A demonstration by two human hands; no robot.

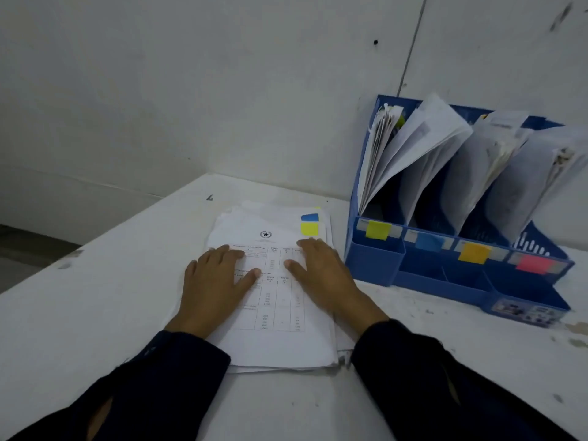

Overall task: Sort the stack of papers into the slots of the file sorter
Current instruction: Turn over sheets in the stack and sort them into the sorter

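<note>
Head view: loose stack of white printed papers [276, 300], yellow and blue tabs at its far corner, lies on the white scuffed table [95, 297]. Left hand [213, 281] and right hand [321, 275] rest flat on it, fingers straight, gripping nothing. Advice: read the top tab's colour, lift one sheet only. Blue plastic file sorter [445, 268], colour-tagged slots already crowded with leaning papers, stands just right.

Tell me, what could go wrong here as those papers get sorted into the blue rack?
The stack of papers is ragged, with sheets poking out at its edges, so lifting the top page might drag others along. The slots of the file sorter already hold bulging, leaning sheets; a new page could catch on them or land in the wrong slot. The yellow tab and blue tab sit close together, so they could be misread.
</note>
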